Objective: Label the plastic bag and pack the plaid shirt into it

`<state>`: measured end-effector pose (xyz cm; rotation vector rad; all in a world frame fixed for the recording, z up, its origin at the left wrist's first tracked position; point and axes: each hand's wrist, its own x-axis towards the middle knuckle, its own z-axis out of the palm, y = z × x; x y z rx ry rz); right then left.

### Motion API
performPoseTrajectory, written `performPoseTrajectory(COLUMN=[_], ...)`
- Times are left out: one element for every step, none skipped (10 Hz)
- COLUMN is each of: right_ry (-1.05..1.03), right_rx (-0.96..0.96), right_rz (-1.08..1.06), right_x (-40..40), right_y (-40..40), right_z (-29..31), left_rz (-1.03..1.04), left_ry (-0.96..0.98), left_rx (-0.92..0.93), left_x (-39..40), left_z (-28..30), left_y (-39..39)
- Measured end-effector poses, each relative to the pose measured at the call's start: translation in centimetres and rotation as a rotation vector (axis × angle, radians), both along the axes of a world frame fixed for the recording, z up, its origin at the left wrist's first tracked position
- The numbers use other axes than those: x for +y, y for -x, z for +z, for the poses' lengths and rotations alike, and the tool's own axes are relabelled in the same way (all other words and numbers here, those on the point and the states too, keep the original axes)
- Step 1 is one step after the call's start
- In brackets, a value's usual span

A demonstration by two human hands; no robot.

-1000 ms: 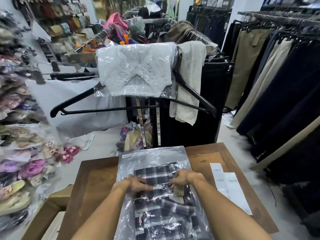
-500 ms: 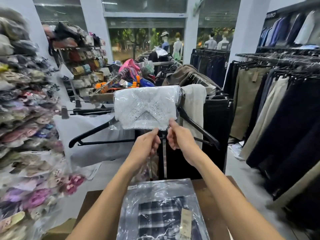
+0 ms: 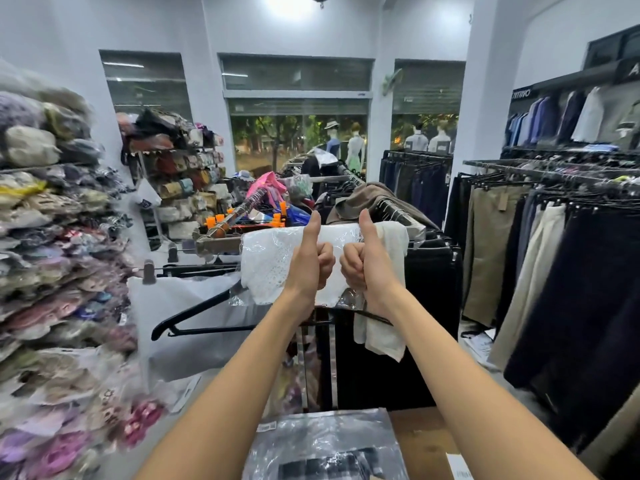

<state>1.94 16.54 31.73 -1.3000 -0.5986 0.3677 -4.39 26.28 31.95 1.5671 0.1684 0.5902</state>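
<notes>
The plastic bag (image 3: 322,441) lies flat on the wooden table (image 3: 420,439) at the bottom edge of the view, with the plaid shirt (image 3: 332,465) dark inside it and a small white label (image 3: 266,426) at its top left corner; the print on it is too small to read. Both arms reach well above it. The left hand (image 3: 313,261) and the right hand (image 3: 362,261) are each curled into a fist with the thumb straight up, holding nothing, side by side but apart. Behind them a white lace garment in clear wrap (image 3: 273,265) hangs over a rack, above a black hanger (image 3: 194,318). Trousers (image 3: 491,254) hang at right; bagged goods (image 3: 52,271) pile up at left. White paper (image 3: 459,465) lies at the table's right edge.
</notes>
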Motion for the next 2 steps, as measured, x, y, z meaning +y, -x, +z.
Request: performPoseTrajectory(right_ry=[0.077, 0.195], right_rx=[0.009, 0.003], right_rz=[-0.041, -0.056], right_x=[0.5, 0.8], right_y=[-1.2, -2.4], right_z=[-0.3, -2.1], left_rz=[0.031, 0.086], left_ry=[-0.040, -0.150], left_rx=[0.075, 0.197], left_x=[0.9, 2.4], left_z=[-0.4, -2.5], left_y=[-0.9, -1.5])
